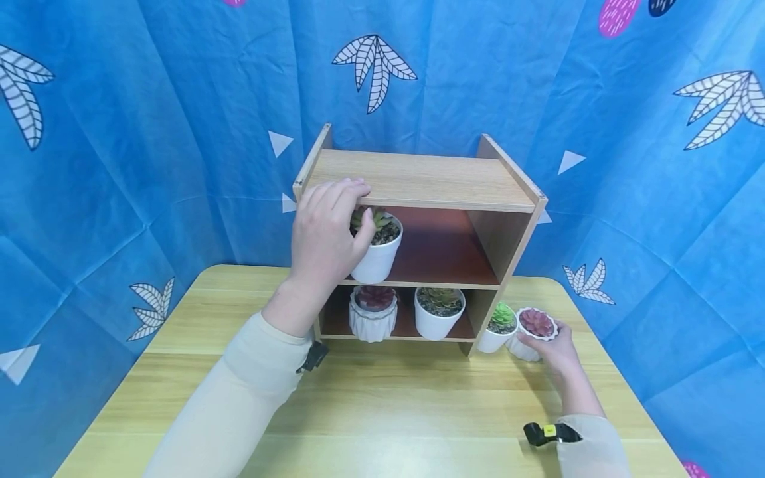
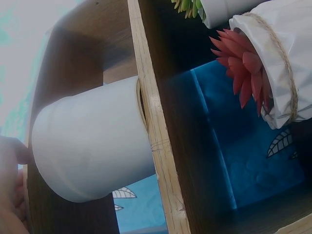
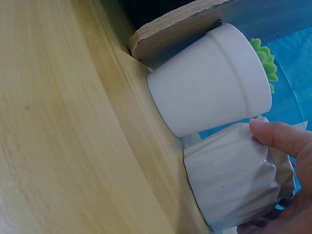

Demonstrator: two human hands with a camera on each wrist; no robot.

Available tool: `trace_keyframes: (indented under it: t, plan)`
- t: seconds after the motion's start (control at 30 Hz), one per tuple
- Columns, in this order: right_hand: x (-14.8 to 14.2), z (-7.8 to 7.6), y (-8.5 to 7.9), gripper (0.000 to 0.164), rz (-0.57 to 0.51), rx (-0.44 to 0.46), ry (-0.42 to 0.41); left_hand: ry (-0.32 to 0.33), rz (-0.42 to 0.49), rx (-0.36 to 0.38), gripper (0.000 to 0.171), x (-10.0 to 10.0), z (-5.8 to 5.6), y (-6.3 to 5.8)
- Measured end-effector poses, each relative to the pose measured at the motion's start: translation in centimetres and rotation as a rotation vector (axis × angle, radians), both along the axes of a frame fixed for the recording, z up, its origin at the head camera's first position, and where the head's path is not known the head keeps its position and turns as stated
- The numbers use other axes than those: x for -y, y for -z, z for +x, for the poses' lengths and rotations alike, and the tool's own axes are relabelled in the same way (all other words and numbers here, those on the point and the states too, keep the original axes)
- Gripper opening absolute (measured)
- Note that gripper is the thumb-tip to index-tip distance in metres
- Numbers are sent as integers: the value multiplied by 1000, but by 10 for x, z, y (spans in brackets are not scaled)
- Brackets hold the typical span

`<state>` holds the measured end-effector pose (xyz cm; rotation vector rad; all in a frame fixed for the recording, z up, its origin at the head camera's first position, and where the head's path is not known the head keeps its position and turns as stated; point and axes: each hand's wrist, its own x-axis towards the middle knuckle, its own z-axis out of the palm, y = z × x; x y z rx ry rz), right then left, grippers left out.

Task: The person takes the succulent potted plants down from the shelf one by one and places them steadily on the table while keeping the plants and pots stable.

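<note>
My left hand (image 1: pixel 325 229) is at the left of the shelf's upper compartment, its fingers over the top board's front edge and its thumb beside a green succulent in a smooth white pot (image 1: pixel 378 262). In the left wrist view that white pot (image 2: pixel 92 141) stands at the front of the middle board, the hand (image 2: pixel 12 190) by its rim and not wrapped round it. On the table right of the shelf, my right hand (image 1: pixel 558 348) grips a fluted white pot with a red succulent (image 1: pixel 536 323). The thumb lies on the fluted pot's side (image 3: pixel 234 170) in the right wrist view.
The wooden shelf (image 1: pixel 418 178) stands at the table's back. Its lower compartment holds a red succulent in a twine-tied white pot (image 1: pixel 373 318) and a dark green one (image 1: pixel 439 318). Beside the fluted pot is a bright green succulent (image 1: pixel 501 318). Blue curtain (image 1: pixel 227 99) surrounds the table.
</note>
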<state>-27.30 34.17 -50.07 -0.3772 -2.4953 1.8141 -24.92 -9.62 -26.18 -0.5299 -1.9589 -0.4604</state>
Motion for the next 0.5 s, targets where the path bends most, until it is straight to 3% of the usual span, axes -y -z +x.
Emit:
trace_keyframes:
  t: [0.5]
  plan:
    - [-5, 4, -7, 104, 102, 21, -75, -2, -5, 3, 31, 0, 0, 0]
